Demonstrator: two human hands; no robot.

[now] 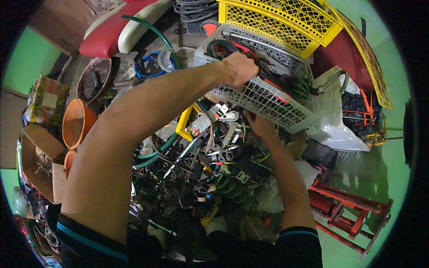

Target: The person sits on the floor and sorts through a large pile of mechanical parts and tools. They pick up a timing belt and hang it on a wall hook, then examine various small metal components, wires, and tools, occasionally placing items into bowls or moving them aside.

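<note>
A grey plastic crate [272, 105] stands tilted beyond the pile, holding hoses, a metal tube and other parts. My left hand [241, 70] is closed over its near rim, the arm stretched across the view. Lower down, my right hand [261, 125] is close below the crate's near wall, beside the heap of loose parts [201, 167]. Its fingers are in shadow and partly hidden, so I cannot make out whether they grip anything. A small grey-and-white box-shaped part [201, 124] and a yellow plastic frame [184, 124] lie left of that hand.
Yellow crates [281, 22] stand behind the grey one. At the left are an orange bucket [77, 123] and an open cardboard box [42, 156]. A white metal panel [333, 116] leans at the right, with a red metal frame [351, 214] on the green floor nearer me.
</note>
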